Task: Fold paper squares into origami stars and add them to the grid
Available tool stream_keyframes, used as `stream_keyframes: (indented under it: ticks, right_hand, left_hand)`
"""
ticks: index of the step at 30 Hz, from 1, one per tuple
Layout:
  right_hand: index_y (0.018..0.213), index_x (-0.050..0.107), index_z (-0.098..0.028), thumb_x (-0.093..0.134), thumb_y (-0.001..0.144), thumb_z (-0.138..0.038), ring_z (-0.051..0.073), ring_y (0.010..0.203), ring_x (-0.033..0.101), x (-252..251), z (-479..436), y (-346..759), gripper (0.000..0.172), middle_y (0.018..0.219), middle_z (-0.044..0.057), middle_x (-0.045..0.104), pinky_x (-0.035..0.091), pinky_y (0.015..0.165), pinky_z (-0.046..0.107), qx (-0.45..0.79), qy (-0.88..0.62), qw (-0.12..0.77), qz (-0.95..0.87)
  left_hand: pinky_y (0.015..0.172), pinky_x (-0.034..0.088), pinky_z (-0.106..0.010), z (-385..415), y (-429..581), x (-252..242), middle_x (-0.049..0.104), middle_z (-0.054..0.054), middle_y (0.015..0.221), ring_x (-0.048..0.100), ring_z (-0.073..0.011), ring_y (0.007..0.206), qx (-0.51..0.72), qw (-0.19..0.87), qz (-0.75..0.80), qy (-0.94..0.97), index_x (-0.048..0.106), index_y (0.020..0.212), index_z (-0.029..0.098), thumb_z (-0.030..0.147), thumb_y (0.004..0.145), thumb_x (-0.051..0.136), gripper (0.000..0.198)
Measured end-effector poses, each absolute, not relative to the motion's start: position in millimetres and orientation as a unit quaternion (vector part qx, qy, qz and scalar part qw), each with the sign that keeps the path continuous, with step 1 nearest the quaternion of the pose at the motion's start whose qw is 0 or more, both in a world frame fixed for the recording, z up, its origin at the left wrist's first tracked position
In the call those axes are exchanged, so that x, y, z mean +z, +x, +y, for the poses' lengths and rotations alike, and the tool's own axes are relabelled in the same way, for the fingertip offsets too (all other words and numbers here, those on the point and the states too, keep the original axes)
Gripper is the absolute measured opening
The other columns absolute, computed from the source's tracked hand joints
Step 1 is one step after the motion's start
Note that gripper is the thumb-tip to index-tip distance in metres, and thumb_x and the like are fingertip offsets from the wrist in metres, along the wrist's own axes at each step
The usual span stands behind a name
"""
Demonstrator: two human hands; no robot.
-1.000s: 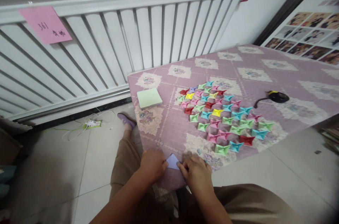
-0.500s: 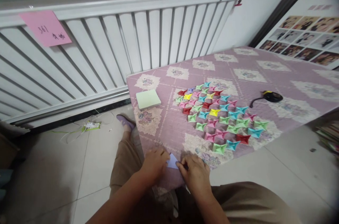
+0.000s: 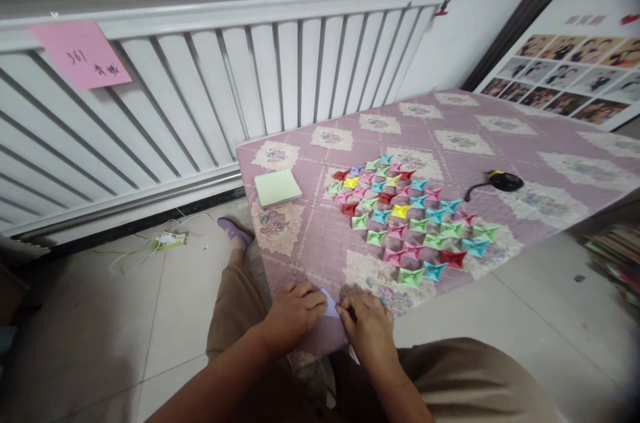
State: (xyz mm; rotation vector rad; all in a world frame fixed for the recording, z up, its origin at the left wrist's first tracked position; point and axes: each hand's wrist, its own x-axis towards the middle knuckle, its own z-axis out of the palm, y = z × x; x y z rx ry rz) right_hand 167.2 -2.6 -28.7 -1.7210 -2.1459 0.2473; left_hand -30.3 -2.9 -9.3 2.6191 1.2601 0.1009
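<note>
Head view. The paper [image 3: 330, 303], triangular, lies at the counter's [image 3: 324, 236] near corner. Right hand [image 3: 367, 324]: grip pinched closed on the paper's right corner. Left hand [image 3: 295, 316]: fingers over its left side; closure cannot be determined. Risk, in judgement: uneven finger pressure could skew the paper. Surface: patterned cloth [image 3: 332, 138] bearing folded shapes [image 3: 401, 211] and a pad [image 3: 277, 187]. Room: radiator [image 3: 289, 69] behind, photo board [image 3: 565, 66] at right, tiled floor [image 3: 545, 306].
</note>
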Motion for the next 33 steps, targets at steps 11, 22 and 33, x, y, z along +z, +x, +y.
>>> stream_keyframes:
  ticks: [11, 22, 33]
  right_hand:
    - [0.080, 0.064, -0.027, 0.057, 0.083, -0.025, 0.020, 0.083, 0.055, -32.4, -4.2, 174.0, 0.008, 0.079, -0.001, 0.063, 0.031, 0.076, 0.034, 0.131, -0.592, 0.204, -0.768]
    - [0.111, 0.061, -0.022, 0.043, 0.091, -0.016, 0.021, 0.100, 0.057, -40.6, -19.9, 160.3, 0.027, 0.106, 0.006, 0.066, 0.040, 0.092, 0.039, 0.053, -0.468, 0.243, -0.848]
    - [0.119, 0.059, -0.020, 0.049, 0.086, -0.012, 0.024, 0.096, 0.057, -49.0, -25.8, 154.2, 0.035, 0.104, 0.008, 0.065, 0.049, 0.085, 0.039, -0.001, -0.428, 0.212, -0.879]
  left_hand:
    - [0.088, 0.030, -0.035, -0.5, -33.4, -15.1, 0.057, 0.000, 0.127, 0.045, -0.0195, 0.109, 0.043, 0.148, 0.434, 0.888, 0.053, 0.124, 0.030, 0.030, 0.098, 0.041, 0.028]
    - [0.088, 0.032, -0.034, -0.3, -35.1, -23.5, 0.058, 0.001, 0.127, 0.046, -0.0194, 0.108, 0.065, 0.138, 0.432, 0.889, 0.056, 0.120, 0.031, 0.031, 0.097, 0.045, 0.026]
    - [0.100, 0.029, -0.041, -0.2, -36.3, -23.6, 0.051, -0.003, 0.134, 0.039, -0.0222, 0.122, 0.137, 0.180, 0.530, 0.817, 0.054, 0.125, 0.028, 0.018, 0.087, 0.052, 0.040]
